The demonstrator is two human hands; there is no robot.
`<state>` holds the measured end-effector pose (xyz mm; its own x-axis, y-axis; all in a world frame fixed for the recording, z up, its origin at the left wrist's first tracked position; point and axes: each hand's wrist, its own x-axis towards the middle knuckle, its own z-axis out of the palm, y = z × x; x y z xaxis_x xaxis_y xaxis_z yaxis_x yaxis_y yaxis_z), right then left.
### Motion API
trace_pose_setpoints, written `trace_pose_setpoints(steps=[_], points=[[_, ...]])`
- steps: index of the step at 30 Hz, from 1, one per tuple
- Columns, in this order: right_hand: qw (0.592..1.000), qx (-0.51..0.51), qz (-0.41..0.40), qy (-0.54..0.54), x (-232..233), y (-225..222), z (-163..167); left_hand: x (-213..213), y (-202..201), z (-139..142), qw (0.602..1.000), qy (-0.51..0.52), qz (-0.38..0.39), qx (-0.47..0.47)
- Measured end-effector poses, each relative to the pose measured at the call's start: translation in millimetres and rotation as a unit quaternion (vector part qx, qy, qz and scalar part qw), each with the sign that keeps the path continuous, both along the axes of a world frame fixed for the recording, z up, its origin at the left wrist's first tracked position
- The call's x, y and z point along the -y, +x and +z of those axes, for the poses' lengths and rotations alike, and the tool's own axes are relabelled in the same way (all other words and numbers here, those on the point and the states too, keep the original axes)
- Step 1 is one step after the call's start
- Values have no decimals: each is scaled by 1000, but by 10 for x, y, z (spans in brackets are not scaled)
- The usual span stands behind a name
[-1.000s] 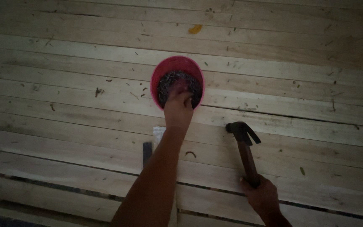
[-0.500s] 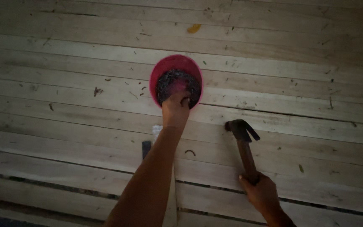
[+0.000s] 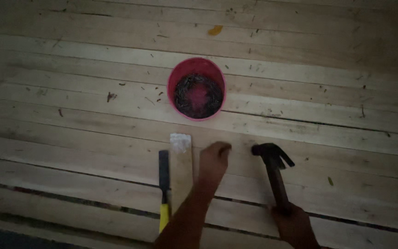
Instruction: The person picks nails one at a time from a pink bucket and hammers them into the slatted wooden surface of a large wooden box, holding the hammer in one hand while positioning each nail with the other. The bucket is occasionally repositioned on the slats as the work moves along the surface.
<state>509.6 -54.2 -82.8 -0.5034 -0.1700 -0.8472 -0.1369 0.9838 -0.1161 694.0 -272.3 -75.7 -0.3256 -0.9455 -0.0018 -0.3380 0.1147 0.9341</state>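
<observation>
My left hand (image 3: 214, 159) rests low on the plank floor with its fingers pinched together; anything held in them is too small to see. It lies between a short wooden strip (image 3: 181, 173) and a claw hammer (image 3: 274, 173). My right hand (image 3: 293, 223) grips the hammer's handle, and the dark head rests on the boards just right of my left hand. A pink bowl (image 3: 175, 78) holding several dark nails stands on the floor beyond my left hand.
A chisel (image 3: 163, 184) with a dark blade and yellow handle lies left of the wooden strip. The floor is pale wooden planks (image 3: 70, 115) with dark gaps near the bottom. A yellow leaf (image 3: 215, 30) and small debris lie scattered about.
My left hand has pulled back out of the pink bowl and come down to the floor beside the hammer head. The hammer has hardly moved.
</observation>
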Motion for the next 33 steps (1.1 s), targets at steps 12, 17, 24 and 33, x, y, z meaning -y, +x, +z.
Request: trace_pose_setpoints(steps=[12,17,24,33], points=[[994,12,64,90,-308,-69,-323,-368,-252,-296,997,28,-62,37],[998,28,-46,11,-320,-10,-90,-426,-285,-282,998,-19,-45,37],[999,8,-42,3,-250,45,40,-440,-267,-261,997,-43,-56,34],[996,-17,76,40,-302,132,56,-467,-241,-171,986,-87,-104,99]])
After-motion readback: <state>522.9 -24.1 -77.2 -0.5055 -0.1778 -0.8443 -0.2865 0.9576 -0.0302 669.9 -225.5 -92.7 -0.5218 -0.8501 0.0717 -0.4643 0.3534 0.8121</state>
